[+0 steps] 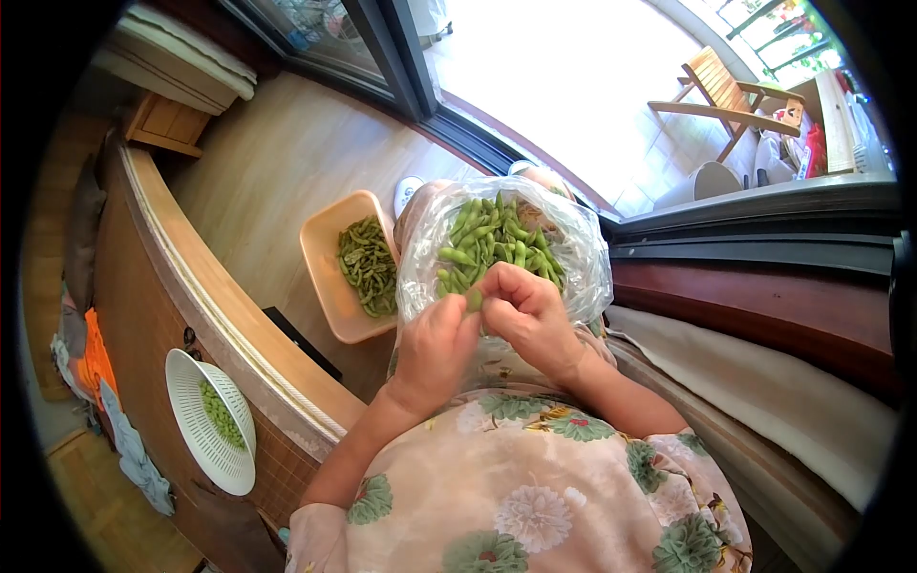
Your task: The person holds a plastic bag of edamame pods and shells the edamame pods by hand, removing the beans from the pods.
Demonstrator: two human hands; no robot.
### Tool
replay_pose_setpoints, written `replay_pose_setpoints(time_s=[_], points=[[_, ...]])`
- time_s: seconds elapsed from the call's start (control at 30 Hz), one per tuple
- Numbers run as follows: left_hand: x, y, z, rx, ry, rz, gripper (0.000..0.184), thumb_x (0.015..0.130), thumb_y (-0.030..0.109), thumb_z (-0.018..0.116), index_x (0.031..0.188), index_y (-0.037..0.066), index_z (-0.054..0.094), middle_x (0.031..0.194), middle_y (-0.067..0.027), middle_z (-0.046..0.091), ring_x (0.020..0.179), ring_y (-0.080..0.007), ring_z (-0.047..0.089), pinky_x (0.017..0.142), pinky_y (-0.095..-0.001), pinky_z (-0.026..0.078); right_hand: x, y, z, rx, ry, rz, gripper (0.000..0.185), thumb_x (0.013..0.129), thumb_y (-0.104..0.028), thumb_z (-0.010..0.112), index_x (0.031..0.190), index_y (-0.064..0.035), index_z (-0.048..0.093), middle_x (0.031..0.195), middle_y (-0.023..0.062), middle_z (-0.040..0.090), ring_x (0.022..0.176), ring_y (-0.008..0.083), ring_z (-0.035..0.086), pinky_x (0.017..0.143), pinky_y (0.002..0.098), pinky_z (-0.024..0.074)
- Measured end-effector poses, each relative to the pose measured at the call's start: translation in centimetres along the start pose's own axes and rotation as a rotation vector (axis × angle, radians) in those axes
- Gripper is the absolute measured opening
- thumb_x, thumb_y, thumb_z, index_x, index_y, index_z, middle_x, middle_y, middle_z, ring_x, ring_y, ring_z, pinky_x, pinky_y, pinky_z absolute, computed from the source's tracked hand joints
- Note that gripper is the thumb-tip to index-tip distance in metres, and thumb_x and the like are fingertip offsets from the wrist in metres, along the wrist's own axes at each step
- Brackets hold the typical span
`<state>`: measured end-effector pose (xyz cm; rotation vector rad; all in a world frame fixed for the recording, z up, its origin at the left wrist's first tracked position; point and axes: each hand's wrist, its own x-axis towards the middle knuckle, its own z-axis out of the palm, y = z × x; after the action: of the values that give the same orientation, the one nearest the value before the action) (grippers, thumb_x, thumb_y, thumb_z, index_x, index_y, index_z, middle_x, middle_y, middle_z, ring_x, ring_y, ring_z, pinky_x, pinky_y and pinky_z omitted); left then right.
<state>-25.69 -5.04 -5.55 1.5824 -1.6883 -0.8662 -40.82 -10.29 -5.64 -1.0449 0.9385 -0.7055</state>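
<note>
Between the fingertips of both hands is a green edamame pod (474, 301), mostly covered by the fingers. My left hand (435, 346) pinches it from the left, and my right hand (531, 315) grips it from the right. Just beyond them, a clear plastic bag (586, 258) lies open on the lap. Plump green edamame pods (492, 235) fill the bag. To the left on the floor stands a peach plastic basin (320, 258) with a heap of darker, flattened pods (368, 272) in it. Whether those are emptied shells, I cannot tell for sure.
A white slotted colander (196, 411) holding shelled green beans (222, 415) rests on the brown mat of a wooden bench (143, 286) at left. A sliding door frame (420, 95) runs ahead. Outside it stands a wooden folding chair (726, 91). A cushioned seat (726, 372) is at right.
</note>
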Motion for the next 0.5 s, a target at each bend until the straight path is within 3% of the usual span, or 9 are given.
replay_pose_setpoints(time_s=[0.23,0.5], points=[[-0.1,0.1,0.2,-0.143,0.006,-0.124,0.014,0.088,0.011,0.058,0.084,0.001,0.049,0.073,-0.0192,0.054,0.069,-0.0369,0.055,0.06,-0.0428,0.043,0.0,0.0,0.4,0.068,0.013,-0.019,0.009,0.078,0.0,0.051,0.084,0.0019,0.059,0.074,0.0003,0.056,0.068,0.0055,0.049,0.06,0.0217,0.0416],[-0.1,-0.2,0.3,-0.393,-0.02,-0.292,0.024,0.094,0.022,0.048,0.085,0.0,0.049,0.068,-0.0139,0.047,0.062,-0.0211,0.047,0.06,-0.035,0.041,0.1,-0.8,0.8,0.17,-0.014,0.029,0.01,0.081,0.001,0.049,0.085,0.0027,0.058,0.076,0.0022,0.059,0.068,0.0066,0.055,0.061,0.022,0.0473]])
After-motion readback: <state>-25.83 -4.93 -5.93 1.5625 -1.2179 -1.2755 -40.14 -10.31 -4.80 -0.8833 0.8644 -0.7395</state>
